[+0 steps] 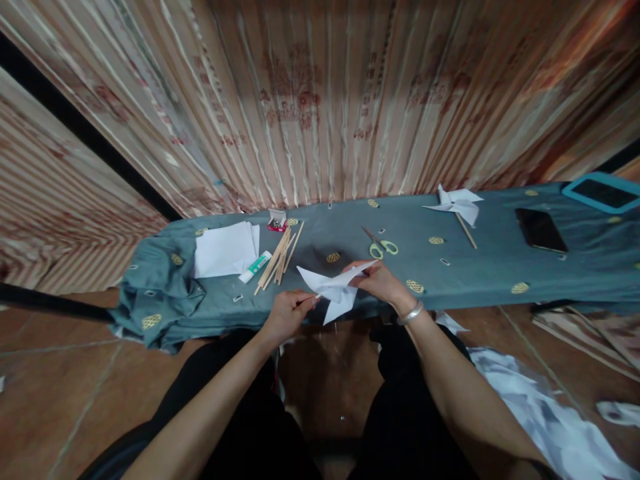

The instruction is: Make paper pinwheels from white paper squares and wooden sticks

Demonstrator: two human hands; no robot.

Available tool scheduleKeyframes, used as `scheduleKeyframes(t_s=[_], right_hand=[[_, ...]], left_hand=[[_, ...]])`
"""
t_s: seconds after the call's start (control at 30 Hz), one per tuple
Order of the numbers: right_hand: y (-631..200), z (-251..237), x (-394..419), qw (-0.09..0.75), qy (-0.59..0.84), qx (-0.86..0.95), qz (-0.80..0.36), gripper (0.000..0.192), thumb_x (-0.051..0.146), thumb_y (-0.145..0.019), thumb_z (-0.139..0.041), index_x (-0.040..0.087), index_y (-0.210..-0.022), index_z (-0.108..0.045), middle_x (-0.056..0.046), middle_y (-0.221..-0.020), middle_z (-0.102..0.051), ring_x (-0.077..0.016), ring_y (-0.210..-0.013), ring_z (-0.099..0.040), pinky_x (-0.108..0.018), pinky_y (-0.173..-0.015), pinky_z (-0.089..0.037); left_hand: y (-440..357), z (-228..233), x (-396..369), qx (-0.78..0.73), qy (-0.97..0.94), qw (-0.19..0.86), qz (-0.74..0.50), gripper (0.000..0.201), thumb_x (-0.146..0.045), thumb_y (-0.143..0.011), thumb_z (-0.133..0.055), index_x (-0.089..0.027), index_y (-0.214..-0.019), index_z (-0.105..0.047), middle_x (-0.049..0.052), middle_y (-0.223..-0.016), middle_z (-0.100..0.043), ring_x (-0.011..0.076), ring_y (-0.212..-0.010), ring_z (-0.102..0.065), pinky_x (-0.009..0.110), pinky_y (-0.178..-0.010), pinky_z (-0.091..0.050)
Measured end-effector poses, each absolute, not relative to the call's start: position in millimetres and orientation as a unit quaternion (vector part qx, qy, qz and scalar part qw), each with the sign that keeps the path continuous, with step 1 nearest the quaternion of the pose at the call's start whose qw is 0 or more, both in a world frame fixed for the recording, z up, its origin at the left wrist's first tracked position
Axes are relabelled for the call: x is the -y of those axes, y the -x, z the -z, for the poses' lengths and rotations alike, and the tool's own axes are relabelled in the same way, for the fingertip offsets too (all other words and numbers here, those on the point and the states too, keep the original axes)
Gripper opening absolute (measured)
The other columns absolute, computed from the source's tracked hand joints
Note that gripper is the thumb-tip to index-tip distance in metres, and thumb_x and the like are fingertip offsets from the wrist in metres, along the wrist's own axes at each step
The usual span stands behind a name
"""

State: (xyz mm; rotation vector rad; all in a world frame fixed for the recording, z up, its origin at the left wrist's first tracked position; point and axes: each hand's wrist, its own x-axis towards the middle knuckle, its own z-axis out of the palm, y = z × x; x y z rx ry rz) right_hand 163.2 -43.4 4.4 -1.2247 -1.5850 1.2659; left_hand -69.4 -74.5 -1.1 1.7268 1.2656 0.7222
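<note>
Over the counter's (pixel 450 273) near edge, both hands hold a folded white paper pinwheel (pixel 334 288). Left hand (pixel 289 313) pinches its lower corner; right hand (pixel 380 281) pinches the top flap.

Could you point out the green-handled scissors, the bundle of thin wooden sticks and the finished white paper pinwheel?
Green-handled scissors (pixel 379 245): head view, at the pivot above the loops.
Bundle of thin wooden sticks (pixel 278 260): head view, middle of the bundle.
Finished white paper pinwheel (pixel 457 203): head view, centre of its folded blades.

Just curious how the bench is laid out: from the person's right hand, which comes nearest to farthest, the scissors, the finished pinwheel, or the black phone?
1. Scissors, just beyond the right hand.
2. Finished pinwheel, farther back and to the right.
3. Black phone, well off to the right.
</note>
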Motion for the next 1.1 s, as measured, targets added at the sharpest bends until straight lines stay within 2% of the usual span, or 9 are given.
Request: scheduleKeyframes(t_s=[0.23, 0.43, 0.57, 0.73, 0.87, 1.1], right_hand=[[-157, -3, 43, 0.387, 0.469, 0.606, -0.513, 0.018, 0.031, -0.063, -0.071, 0.016, -0.074, -0.074, -0.003, -0.074, -0.072, -0.0163, -0.069, -0.063, -0.029, -0.066, -0.051], [-156, -1, 45, 0.379, 0.479, 0.608, -0.507, 0.018, 0.029, -0.064, -0.07, 0.016, -0.076, -0.074, -0.003, -0.076, -0.072, -0.015, -0.068, -0.062, -0.028, -0.067, -0.05], [-154, 2, 42, 0.368, 0.495, 0.609, -0.499, 0.021, 0.028, -0.063, -0.069, 0.015, -0.078, -0.073, -0.002, -0.073, -0.071, -0.0156, -0.067, -0.061, -0.027, -0.065, -0.048], [-155, 2, 39, 0.347, 0.514, 0.628, -0.47, 0.023, 0.03, -0.068, -0.066, 0.014, -0.082, -0.072, -0.004, -0.078, -0.071, -0.0163, -0.069, -0.061, -0.026, -0.063, -0.046], [-156, 1, 37, 0.335, 0.515, 0.639, -0.463, 0.028, 0.031, -0.07, -0.067, 0.013, -0.091, -0.071, -0.004, -0.081, -0.072, -0.0156, -0.067, -0.061, -0.026, -0.062, -0.045], [-161, -1, 31, 0.419, 0.459, 0.619, -0.48, 0.042, 0.042, -0.07, -0.075, 0.015, -0.102, -0.07, -0.007, -0.097, -0.075, -0.0191, -0.081, -0.066, -0.029, -0.071, -0.051]], left_hand=[[73, 4, 84, -0.509, -0.681, 0.421, -0.317, 0.028, -0.033, -0.082, -0.058, -0.014, -0.086, -0.078, 0.005, -0.069, -0.068, 0.0143, -0.061, -0.055, 0.022, -0.054, -0.041], [75, 4, 86, -0.499, -0.677, 0.431, -0.327, 0.026, -0.031, -0.083, -0.058, -0.014, -0.085, -0.078, 0.006, -0.072, -0.07, 0.0163, -0.066, -0.06, 0.024, -0.061, -0.045], [73, 11, 82, -0.514, -0.653, 0.452, -0.323, 0.025, -0.03, -0.079, -0.059, -0.013, -0.078, -0.077, 0.005, -0.068, -0.068, 0.0139, -0.062, -0.055, 0.023, -0.056, -0.04], [69, 22, 72, -0.545, -0.566, 0.538, -0.305, 0.033, -0.042, -0.073, -0.065, -0.011, -0.073, -0.074, -0.001, -0.049, -0.054, 0.0075, -0.046, -0.036, 0.02, -0.043, -0.025], [67, 23, 69, -0.539, -0.518, 0.587, -0.312, 0.043, -0.052, -0.063, -0.072, -0.009, -0.07, -0.071, -0.003, -0.048, -0.05, 0.0048, -0.041, -0.032, 0.021, -0.042, -0.018], [66, 14, 66, -0.526, -0.487, 0.607, -0.343, 0.053, -0.064, -0.053, -0.075, -0.012, -0.063, -0.068, -0.006, -0.041, -0.041, 0.0049, -0.04, -0.03, 0.021, -0.043, -0.016]])
